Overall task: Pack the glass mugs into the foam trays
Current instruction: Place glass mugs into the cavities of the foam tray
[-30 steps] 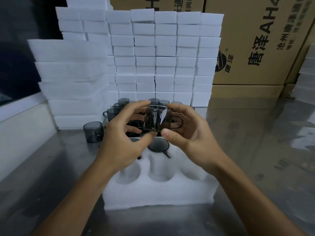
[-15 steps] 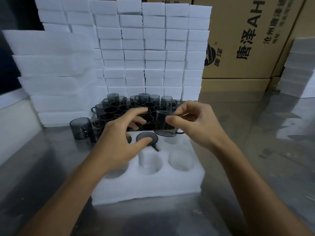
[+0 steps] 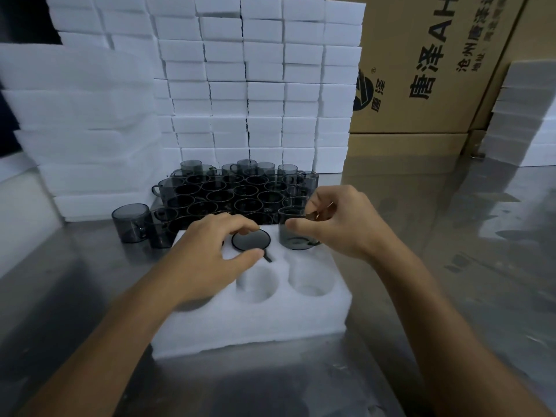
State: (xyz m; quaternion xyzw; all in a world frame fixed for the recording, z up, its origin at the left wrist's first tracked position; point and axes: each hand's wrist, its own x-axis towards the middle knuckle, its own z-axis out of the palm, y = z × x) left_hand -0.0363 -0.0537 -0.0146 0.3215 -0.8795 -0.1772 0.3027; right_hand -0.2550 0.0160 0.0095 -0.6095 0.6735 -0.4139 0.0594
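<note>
A white foam tray (image 3: 270, 323) with round pockets lies on the steel table in front of me. My right hand (image 3: 340, 221) pinches the rim of a smoky glass mug (image 3: 293, 233), which stands upright in the back right pocket, partly sunk in. Another mug (image 3: 251, 239) sits fully down in the back middle pocket, its handle pointing toward me. My left hand (image 3: 207, 260) rests on the tray with fingers spread, thumb and forefinger either side of that seated mug. Two front pockets (image 3: 258, 282) show open.
Several loose grey mugs (image 3: 234, 191) crowd the table behind the tray, one apart at the left (image 3: 131, 222). Stacked foam blocks (image 3: 255, 79) and foam sheets (image 3: 78, 121) form a wall behind. Cardboard boxes (image 3: 427, 64) stand at back right, more foam (image 3: 523, 115) at far right.
The mug that both hands held up has come down into the tray's back right pocket in my right hand. My left hand let go of it and dropped onto the tray.
</note>
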